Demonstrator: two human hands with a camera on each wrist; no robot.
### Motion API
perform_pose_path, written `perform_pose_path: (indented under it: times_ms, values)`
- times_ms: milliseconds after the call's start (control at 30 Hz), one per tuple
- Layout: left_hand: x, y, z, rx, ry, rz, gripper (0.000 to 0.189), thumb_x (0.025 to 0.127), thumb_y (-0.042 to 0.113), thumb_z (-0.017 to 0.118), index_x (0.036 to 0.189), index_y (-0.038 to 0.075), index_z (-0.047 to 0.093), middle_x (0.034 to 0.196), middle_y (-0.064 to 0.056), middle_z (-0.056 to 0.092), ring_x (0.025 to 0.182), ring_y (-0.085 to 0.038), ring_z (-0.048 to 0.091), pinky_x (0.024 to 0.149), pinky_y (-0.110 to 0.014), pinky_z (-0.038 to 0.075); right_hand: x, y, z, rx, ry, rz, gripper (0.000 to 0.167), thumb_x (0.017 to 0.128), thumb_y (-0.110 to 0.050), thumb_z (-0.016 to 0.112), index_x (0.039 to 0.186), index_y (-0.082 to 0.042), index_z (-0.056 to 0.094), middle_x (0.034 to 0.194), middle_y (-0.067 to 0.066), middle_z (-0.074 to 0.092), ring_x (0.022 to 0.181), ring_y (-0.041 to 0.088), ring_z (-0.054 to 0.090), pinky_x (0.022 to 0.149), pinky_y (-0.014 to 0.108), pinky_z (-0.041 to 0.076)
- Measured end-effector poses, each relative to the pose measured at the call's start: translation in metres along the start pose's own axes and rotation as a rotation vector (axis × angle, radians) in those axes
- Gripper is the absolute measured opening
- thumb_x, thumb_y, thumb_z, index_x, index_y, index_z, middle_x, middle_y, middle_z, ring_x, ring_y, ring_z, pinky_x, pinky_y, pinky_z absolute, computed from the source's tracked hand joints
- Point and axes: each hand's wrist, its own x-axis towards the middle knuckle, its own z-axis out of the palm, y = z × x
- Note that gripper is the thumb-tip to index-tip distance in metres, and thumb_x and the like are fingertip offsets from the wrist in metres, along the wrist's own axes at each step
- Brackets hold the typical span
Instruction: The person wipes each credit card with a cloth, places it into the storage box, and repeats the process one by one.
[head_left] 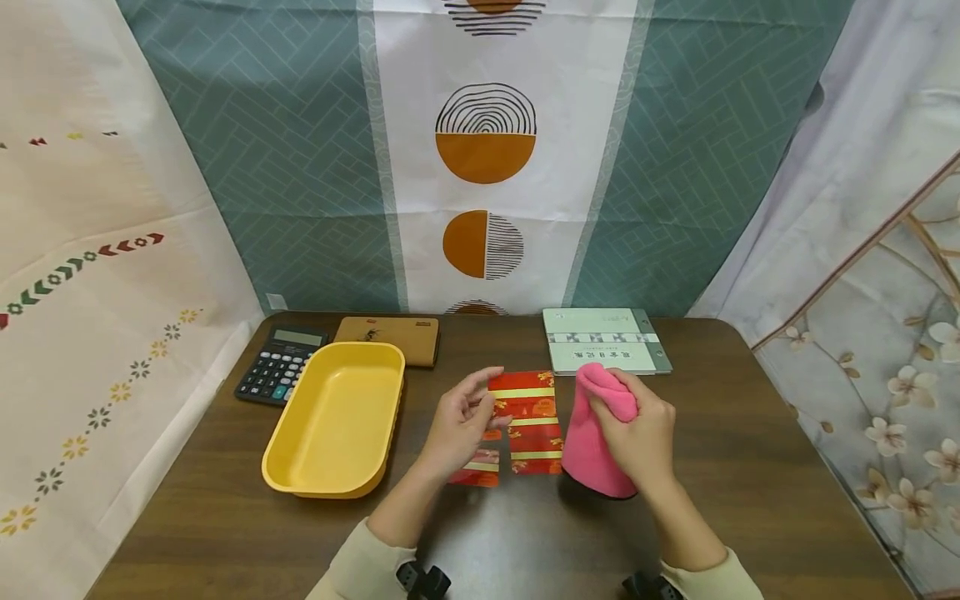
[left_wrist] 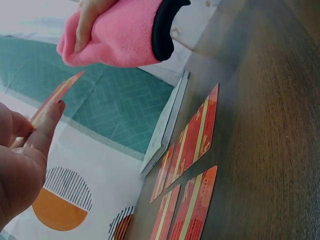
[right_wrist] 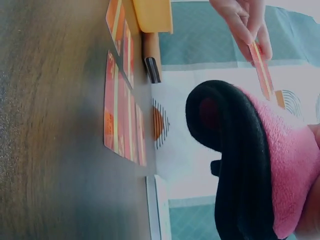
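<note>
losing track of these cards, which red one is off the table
The red-and-gold card held in the left hand; it is raised in the air, while the other red cards lie on the table.

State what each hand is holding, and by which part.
Left hand: a red-and-gold card, by one end. Right hand: a pink cloth, by its bunched end.
</note>
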Motion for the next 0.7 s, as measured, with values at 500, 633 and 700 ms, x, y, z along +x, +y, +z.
perform_pose_path:
  times_ms: [500, 633, 700]
  values:
    - [0.003, -0.006, 0.002, 0.079, 0.108, -0.010, 0.026, 0.104, 0.011, 0.057, 0.120, -0.006, 0.068, 0.111, -0.021, 0.073, 0.099, -0.029, 0.073, 0.072, -0.025, 0.062, -0.002, -0.009, -0.008, 0.154, -0.075, 0.133, 0.037, 0.082, -0.011, 0.085, 0.118, -0.012, 0.074, 0.100, 0.005, 0.075, 0.077, 0.015, 0.066, 0.062, 0.017, 0.057]
    - [0.003, -0.007, 0.005, 0.012, 0.163, -0.094, 0.031, 0.104, 0.015, 0.059, 0.123, -0.007, 0.067, 0.114, -0.021, 0.072, 0.099, -0.033, 0.073, 0.065, -0.019, 0.059, -0.002, -0.016, -0.006, 0.197, -0.089, 0.096, 0.038, 0.082, -0.010, 0.085, 0.118, -0.013, 0.074, 0.099, 0.005, 0.075, 0.076, 0.014, 0.066, 0.063, 0.017, 0.057]
    - [0.003, -0.006, 0.007, -0.035, 0.144, -0.116, 0.033, 0.103, 0.014, 0.059, 0.130, -0.005, 0.064, 0.119, -0.022, 0.070, 0.101, -0.033, 0.072, 0.076, -0.025, 0.061, -0.002, -0.018, -0.003, 0.188, -0.083, 0.055, 0.038, 0.080, -0.008, 0.086, 0.116, -0.010, 0.074, 0.099, 0.006, 0.075, 0.077, 0.017, 0.067, 0.066, 0.014, 0.056]
